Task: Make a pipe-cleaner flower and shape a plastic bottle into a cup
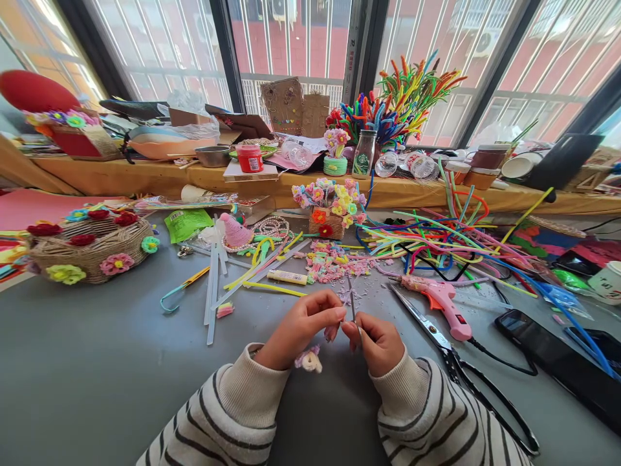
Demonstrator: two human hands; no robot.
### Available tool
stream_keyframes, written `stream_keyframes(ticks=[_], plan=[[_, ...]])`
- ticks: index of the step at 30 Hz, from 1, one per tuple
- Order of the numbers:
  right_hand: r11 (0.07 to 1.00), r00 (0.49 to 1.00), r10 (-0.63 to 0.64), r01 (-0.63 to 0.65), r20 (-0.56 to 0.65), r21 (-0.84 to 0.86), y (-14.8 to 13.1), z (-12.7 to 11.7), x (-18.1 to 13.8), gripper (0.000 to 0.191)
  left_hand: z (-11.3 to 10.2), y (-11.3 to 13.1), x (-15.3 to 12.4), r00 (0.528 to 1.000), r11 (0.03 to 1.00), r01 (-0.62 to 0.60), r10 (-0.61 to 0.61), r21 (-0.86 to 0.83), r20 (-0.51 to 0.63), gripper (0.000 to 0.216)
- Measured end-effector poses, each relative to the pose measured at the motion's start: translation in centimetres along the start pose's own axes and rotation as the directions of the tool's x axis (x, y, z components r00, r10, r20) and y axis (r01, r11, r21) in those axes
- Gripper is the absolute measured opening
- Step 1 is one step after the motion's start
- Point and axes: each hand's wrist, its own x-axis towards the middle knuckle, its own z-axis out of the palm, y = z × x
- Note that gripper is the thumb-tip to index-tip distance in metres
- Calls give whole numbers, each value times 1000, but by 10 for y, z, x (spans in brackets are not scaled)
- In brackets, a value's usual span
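Note:
My left hand (310, 327) is closed in a pinch, thumb against forefinger; what lies between them is mostly hidden. Close beside it, my right hand (376, 343) grips small scissors (352, 301), their thin blades pointing away from me. Just under my left wrist is a small fluffy flower piece (309, 360) in cream and lilac; whether it hangs from the hand or rests on the table I cannot tell. Beyond my fingertips lies a heap of pink and pastel fuzzy clippings (334, 262). A glue stick (287, 277) and clear glue rods (212, 291) lie to the left.
At my right are large scissors (431, 330), a pink glue gun (441, 301) with its cord, and a phone (548, 362). Tangled pipe cleaners (431, 239) spread behind them. A flower-trimmed basket (97, 249) stands left; a small flower box (326, 223) stands at the back.

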Motion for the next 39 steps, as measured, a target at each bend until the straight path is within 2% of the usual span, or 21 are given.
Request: stream_keyframes(ticks=[6,15,24,28,33,36,39], plan=[[995,997,-63,60,40,75,-1,-2,0,51,-1,3,-1,1000,1000,10,-11,28,16,15],[994,998,-5,-3,66,113,1,-1,2,56,-3,-2,1,1000,999,-13,13,-35,-7,14],[991,1000,2,-1,-5,132,2,-1,2,52,1,2,-1,996,1000,13,-12,-1,88,11],[992,994,30,-17,-103,125,0,0,1,49,1,0,-1,992,1000,24,-25,5,122,12],[989,969,87,-55,-232,138,-1,0,2,42,1,0,-3,993,999,38,-40,16,111,13],[980,970,111,-70,-217,187,2,0,3,43,0,0,-3,995,1000,23,-24,16,93,13],[975,986,77,-44,-147,217,5,0,3,48,-1,-1,-2,998,1000,1,-1,11,67,13]])
